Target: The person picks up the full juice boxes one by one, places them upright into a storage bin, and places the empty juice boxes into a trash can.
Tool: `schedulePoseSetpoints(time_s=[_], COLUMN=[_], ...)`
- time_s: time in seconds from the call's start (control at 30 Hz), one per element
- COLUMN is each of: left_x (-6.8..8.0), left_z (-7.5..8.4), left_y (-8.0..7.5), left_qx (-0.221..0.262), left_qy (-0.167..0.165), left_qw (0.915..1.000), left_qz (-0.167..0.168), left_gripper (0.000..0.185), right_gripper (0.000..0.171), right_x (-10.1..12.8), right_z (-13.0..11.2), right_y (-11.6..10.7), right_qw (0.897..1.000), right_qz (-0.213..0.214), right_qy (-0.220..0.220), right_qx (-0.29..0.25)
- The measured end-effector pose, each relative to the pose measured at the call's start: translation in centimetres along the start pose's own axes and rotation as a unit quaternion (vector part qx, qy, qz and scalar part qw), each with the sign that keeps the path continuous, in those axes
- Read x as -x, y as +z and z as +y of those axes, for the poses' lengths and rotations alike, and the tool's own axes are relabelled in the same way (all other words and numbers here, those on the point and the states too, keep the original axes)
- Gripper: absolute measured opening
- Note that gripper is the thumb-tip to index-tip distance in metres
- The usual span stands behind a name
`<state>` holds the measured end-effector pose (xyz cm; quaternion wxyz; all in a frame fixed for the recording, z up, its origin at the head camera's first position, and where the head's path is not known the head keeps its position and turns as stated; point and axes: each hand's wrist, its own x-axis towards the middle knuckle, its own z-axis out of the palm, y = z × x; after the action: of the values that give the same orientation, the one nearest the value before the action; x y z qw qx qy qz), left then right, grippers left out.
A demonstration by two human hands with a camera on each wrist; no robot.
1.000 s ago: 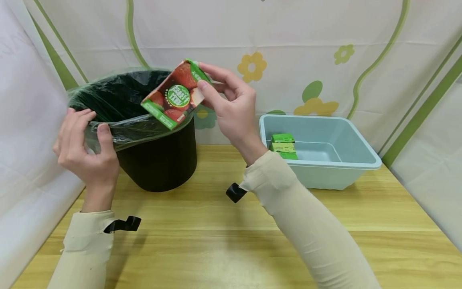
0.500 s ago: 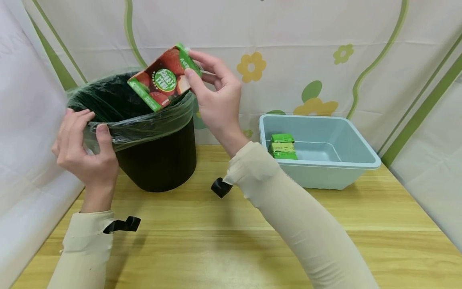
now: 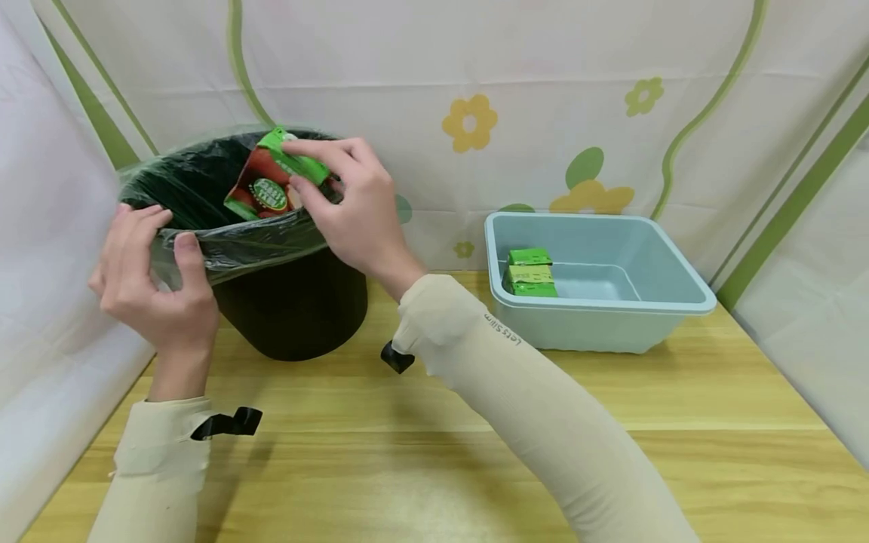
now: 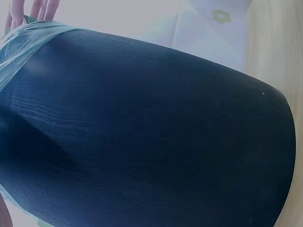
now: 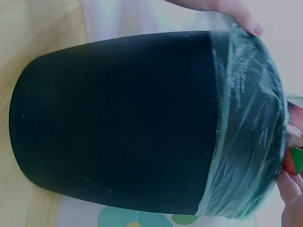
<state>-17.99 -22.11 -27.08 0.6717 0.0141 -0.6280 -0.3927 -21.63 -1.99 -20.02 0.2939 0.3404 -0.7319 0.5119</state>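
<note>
My right hand (image 3: 356, 204) pinches a red and green juice carton (image 3: 265, 170) by its green end. The carton, printed with fruit and a round green label, hangs tilted in the mouth of a black trash bin (image 3: 299, 309), its lower edge hidden behind the front rim. A dark green plastic bag (image 3: 271, 241) lines the bin and folds over the rim. At the bin's left side, my left hand (image 3: 159, 279) grips the rim and bag, thumb in front. The right wrist view catches a corner of the carton (image 5: 294, 158) beyond the bag's edge.
A light blue tub (image 3: 611, 308) stands to the right, with several green cartons (image 3: 532, 273) in a row at its left end. Beneath everything is a wooden table (image 3: 434, 452). A flowered white curtain (image 3: 407, 60) hangs close behind the bin and tub.
My right hand has brought the carton left, then down into the bin's mouth; the carton's green end now faces up. My left hand stays on the rim.
</note>
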Motion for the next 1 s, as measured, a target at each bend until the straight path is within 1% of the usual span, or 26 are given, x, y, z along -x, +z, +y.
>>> schedulePoseSetpoints(time_s=[0.1, 0.2, 0.33, 0.47, 0.53, 0.7, 0.83, 0.93, 1.0], left_x=[0.0, 0.0, -0.1, -0.3, -0.4, -0.4, -0.3, -0.3, -0.2], left_z=[0.4, 0.8, 0.7, 0.4, 0.3, 0.4, 0.6, 0.6, 0.5], left_y=[0.0, 0.0, -0.1, -0.3, -0.4, -0.6, -0.4, -0.3, -0.2], left_qx=[0.003, 0.005, 0.004, 0.005, 0.004, 0.003, 0.007, 0.007, 0.006], left_qy=[-0.003, -0.004, -0.003, -0.005, -0.006, -0.005, -0.001, 0.0, -0.001], left_qw=[1.0, 1.0, 1.0, 0.9999, 0.9999, 0.9999, 0.9999, 1.0, 1.0], left_qz=[-0.001, -0.002, 0.001, 0.007, 0.01, 0.012, 0.01, 0.007, 0.006], left_gripper=[0.042, 0.043, 0.042, 0.041, 0.041, 0.04, 0.041, 0.041, 0.041], right_gripper=[0.033, 0.032, 0.03, 0.031, 0.032, 0.032, 0.033, 0.034, 0.036], right_x=[0.1, 0.0, -0.6, -1.5, -1.8, -2.1, -2.1, -2.0, -2.0], right_z=[-0.1, -0.4, -1.1, -2.0, -2.3, -2.5, -2.3, -2.1, -2.1], right_y=[0.0, 0.0, 0.0, 0.1, 0.1, 0.2, -0.1, -0.3, -0.5], right_qw=[0.997, 0.988, 0.973, 0.956, 0.949, 0.94, 0.939, 0.942, 0.94], right_qz=[-0.038, -0.084, -0.14, -0.194, -0.215, -0.236, -0.235, -0.227, -0.229], right_qy=[-0.027, -0.032, -0.008, 0.024, 0.032, 0.034, 0.04, 0.036, 0.033], right_qx=[0.061, 0.124, 0.184, 0.219, 0.231, 0.244, 0.247, 0.246, 0.25])
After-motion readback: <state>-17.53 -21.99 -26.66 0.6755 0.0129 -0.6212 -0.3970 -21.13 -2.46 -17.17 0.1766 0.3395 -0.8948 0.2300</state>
